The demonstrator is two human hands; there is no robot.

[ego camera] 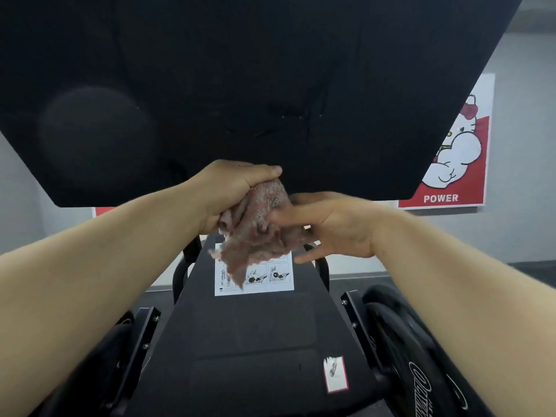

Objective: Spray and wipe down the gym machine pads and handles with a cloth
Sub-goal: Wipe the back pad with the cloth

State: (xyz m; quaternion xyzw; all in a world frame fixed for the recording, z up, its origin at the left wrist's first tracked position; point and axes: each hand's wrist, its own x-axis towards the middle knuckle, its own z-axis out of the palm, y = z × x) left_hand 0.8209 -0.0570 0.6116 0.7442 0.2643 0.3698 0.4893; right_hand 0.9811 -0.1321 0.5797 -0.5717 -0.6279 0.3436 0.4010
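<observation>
A large black machine plate [240,70] fills the upper view, tilted toward me. Just below its lower edge my left hand [222,194] grips a bunched pinkish-brown cloth [261,224], whose loose end hangs down over the machine's sloped black panel [249,332]. My right hand [331,227] comes in from the right, its thumb against the cloth's right side and its fingers spread behind and under it. No spray bottle is in view.
A white instruction sticker [270,281] lies on the panel under the cloth, and a small torn label [335,374] sits lower right. Black weight plates [403,341] flank the panel on both sides. A red poster reading POWER [451,164] hangs on the grey wall.
</observation>
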